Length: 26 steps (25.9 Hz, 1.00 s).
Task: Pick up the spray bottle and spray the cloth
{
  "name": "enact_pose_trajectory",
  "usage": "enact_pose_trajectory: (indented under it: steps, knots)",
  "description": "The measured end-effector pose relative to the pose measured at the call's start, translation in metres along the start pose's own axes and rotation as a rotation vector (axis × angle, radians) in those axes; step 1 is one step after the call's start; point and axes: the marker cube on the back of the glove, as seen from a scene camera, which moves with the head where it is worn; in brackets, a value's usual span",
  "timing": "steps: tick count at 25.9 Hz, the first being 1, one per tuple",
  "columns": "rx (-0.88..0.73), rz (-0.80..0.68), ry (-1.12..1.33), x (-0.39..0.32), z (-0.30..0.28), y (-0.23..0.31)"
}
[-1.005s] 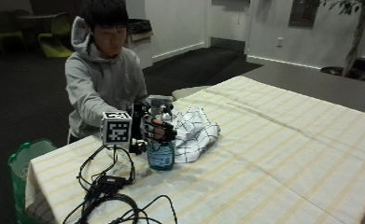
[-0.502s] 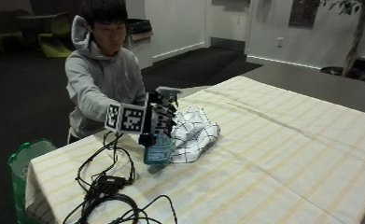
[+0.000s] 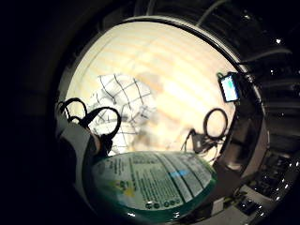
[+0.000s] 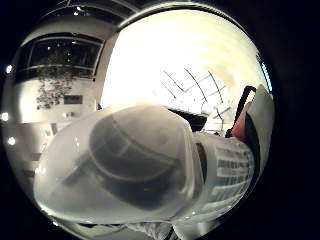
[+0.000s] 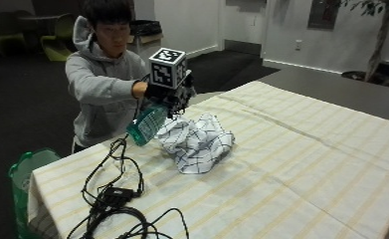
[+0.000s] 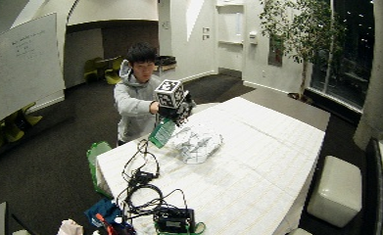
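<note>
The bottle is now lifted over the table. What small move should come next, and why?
Probably tip the nozzle down toward the cloth and squeeze the trigger. The right hand already holds the bottle off the table, tilted, just beside and above the crumpled cloth, so no further carrying seems needed. Whether a finger is on the trigger cannot be seen.

Spray bottle (image 5: 146,124): clear glossy plastic with blue-green liquid inside, printed paper-like label, and a translucent, smooth plastic spray head (image 4: 125,165). Cloth (image 5: 195,141): soft crumpled white fabric with a dark grid check, matt; tablecloth (image 5: 300,164) is matt woven fabric, cream with pale yellow stripes. Right hand (image 5: 169,94) is in a matt black fabric glove gripping the bottle.
</note>
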Motion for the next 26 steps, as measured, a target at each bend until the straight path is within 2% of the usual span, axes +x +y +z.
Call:
enact_pose_trajectory:
  steps: [7,10,21,26]
  knots:
    - [-0.143,0.026,0.159,-0.015,0.068,0.001]
    - [-0.167,0.037,0.181,-0.017,0.08,0.002]
    - [-0.121,0.026,0.227,-0.033,0.03,0.013]
    - [-0.149,0.028,0.269,-0.031,0.037,0.011]
